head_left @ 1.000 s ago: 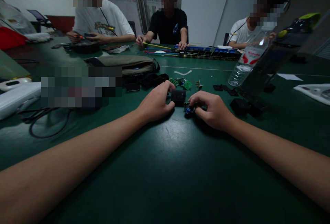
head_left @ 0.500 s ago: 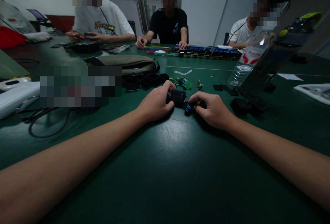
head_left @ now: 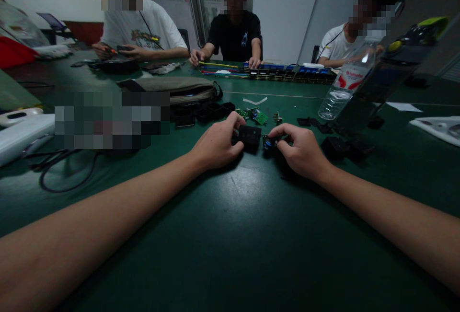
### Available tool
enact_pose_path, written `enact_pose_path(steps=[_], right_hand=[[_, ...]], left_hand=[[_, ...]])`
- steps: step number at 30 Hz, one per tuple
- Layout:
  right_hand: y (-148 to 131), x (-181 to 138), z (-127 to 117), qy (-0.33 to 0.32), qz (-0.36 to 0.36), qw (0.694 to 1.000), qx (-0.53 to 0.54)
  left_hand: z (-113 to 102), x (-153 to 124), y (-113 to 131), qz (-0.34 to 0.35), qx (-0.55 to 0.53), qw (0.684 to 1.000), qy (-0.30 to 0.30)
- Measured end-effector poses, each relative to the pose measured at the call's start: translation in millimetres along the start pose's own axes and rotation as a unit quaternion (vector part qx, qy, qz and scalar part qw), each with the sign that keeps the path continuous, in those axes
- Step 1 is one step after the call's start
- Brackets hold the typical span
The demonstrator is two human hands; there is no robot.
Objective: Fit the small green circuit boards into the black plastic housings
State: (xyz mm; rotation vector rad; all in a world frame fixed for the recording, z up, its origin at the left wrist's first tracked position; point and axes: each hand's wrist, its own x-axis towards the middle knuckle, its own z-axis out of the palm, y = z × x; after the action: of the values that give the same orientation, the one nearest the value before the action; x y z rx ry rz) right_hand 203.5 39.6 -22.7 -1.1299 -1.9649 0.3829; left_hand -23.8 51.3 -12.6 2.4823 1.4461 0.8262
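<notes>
Left hand [head_left: 216, 145] is pinching a small black housing [head_left: 249, 135] on the green bench [head_left: 237, 235]. Right hand [head_left: 302, 151] grips a little blue-topped part [head_left: 268, 144] just beside it. Green circuit boards [head_left: 256, 115] lie near, toward the far edge.

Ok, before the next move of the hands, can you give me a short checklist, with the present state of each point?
1. Left hand grips the black housing: ok.
2. Right hand pinches the small blue part: ok.
3. Blue part sits just right of the housing: ok.
4. Which way the blue part faces: cannot tell, too dark.
5. Green boards lie beyond the hands: ok.
6. Water bottle stands apart from both hands: ok.
</notes>
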Motion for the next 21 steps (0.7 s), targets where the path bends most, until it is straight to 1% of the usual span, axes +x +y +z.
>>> enact_pose_path(steps=[4, 7, 14, 16, 21], right_hand=[[1.1, 0.7, 0.7, 0.011, 0.008, 1.0, -0.01], [1.4, 0.6, 0.7, 0.011, 0.011, 1.0, -0.005], [0.6, -1.3, -0.7, -0.023, 0.001, 0.999, 0.027], [0.1, -1.7, -1.1, -0.037, -0.014, 0.998, 0.041], [-0.9, -2.5, -1.2, -0.063, -0.083, 0.993, 0.054]], left_hand=[[0.3, -0.5, -0.7, 0.03, -0.002, 0.999, -0.011], [0.5, -0.8, -1.4, 0.04, -0.002, 0.999, -0.015], [1.1, -0.6, -3.8, 0.05, -0.023, 0.998, -0.016], [1.7, -0.3, -4.3, 0.057, -0.026, 0.998, -0.019], [0.8, 0.4, -3.3, 0.069, -0.022, 0.997, -0.032]])
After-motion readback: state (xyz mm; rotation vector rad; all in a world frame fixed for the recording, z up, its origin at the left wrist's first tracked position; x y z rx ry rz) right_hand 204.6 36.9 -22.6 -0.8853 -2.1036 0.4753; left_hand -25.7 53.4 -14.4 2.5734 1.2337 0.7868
